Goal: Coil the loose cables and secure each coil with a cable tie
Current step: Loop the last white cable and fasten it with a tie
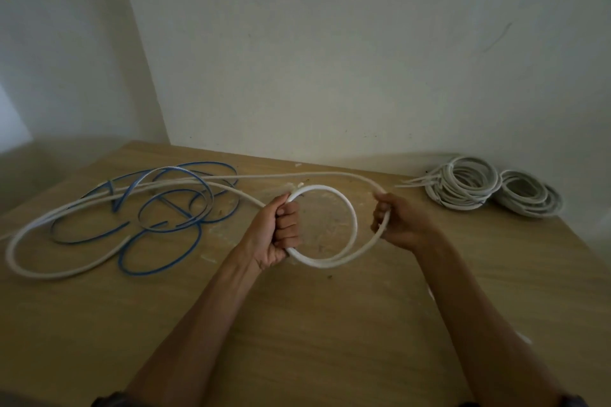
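My left hand (281,231) is fisted tight round the first loop of the white cable (355,223), and my right hand (401,223) curls round the run beside it. The slack stretches leftward past my fingers, so I judge the right hand draws it in.

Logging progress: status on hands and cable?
Left hand grips first loop of white cable. Right hand holds the next length. Loose blue cable crosses its tail, left.

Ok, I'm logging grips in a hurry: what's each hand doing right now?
Left hand: closed around the loop of the white cable.
Right hand: closed around the same cable, further along.
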`<action>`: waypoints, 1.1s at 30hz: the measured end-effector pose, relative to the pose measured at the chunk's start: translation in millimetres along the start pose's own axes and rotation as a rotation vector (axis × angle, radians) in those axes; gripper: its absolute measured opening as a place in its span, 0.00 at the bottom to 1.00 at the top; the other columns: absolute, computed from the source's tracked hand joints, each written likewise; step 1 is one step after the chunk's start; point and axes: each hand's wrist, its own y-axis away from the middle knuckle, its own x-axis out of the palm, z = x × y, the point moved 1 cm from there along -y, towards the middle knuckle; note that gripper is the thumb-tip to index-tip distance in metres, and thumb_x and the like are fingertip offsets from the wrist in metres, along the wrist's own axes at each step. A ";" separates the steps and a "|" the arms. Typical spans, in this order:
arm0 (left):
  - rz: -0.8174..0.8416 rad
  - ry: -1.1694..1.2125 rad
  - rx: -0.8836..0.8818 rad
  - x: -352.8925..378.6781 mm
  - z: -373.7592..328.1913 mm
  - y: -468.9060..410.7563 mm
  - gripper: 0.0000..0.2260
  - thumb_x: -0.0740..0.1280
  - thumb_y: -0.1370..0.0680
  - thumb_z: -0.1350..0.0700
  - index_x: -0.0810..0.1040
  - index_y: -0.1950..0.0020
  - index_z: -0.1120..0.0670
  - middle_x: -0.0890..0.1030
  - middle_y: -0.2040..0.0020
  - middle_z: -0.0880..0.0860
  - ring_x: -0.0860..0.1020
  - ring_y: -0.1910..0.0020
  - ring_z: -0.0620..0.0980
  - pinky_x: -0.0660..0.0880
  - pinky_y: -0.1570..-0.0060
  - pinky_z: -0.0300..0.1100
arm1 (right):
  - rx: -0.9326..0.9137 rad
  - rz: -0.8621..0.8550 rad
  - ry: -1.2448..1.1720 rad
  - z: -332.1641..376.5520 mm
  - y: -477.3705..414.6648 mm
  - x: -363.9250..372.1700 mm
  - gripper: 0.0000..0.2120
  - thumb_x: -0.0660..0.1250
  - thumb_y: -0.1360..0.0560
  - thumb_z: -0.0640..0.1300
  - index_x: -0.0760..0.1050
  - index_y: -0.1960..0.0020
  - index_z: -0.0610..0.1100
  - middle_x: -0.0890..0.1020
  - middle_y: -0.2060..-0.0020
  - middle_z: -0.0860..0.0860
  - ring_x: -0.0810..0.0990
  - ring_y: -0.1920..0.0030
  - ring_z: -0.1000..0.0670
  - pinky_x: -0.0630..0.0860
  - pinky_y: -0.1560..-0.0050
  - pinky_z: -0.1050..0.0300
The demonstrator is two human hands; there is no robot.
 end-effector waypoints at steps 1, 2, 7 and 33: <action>-0.024 0.013 0.008 -2.9 -2.1 -0.8 0.22 0.56 0.18 0.47 0.65 0.72 0.50 0.51 0.75 0.45 0.48 0.79 0.43 0.53 0.86 0.34 | -0.018 0.064 -0.127 6.1 0.5 -6.0 0.15 0.81 0.36 0.43 0.77 0.55 0.44 0.69 0.76 0.55 0.68 0.75 0.55 0.66 0.59 0.58; -0.042 0.023 0.010 -5.7 -3.8 -1.4 0.22 0.56 0.18 0.48 0.65 0.73 0.50 0.51 0.75 0.45 0.48 0.79 0.43 0.53 0.86 0.34 | -0.049 0.117 -0.202 12.1 3.3 -12.2 0.16 0.80 0.35 0.47 0.79 0.53 0.43 0.68 0.77 0.54 0.68 0.73 0.55 0.68 0.54 0.57; -0.159 -0.012 0.023 -19.4 -8.9 -1.0 0.26 0.52 0.14 0.47 0.65 0.72 0.50 0.59 0.80 0.45 0.48 0.78 0.44 0.53 0.86 0.35 | -0.180 0.101 -0.389 30.9 6.4 -42.2 0.13 0.60 0.18 0.54 0.76 0.51 0.46 0.70 0.77 0.56 0.67 0.72 0.57 0.69 0.44 0.58; -0.321 -0.410 0.145 -28.3 -21.5 0.2 0.21 0.54 0.14 0.45 0.63 0.66 0.50 0.57 0.75 0.46 0.54 0.81 0.42 0.48 0.80 0.37 | -0.390 -0.274 0.787 70.5 47.8 14.4 0.23 0.57 0.17 0.61 0.80 0.51 0.45 0.83 0.69 0.45 0.84 0.68 0.46 0.73 0.69 0.58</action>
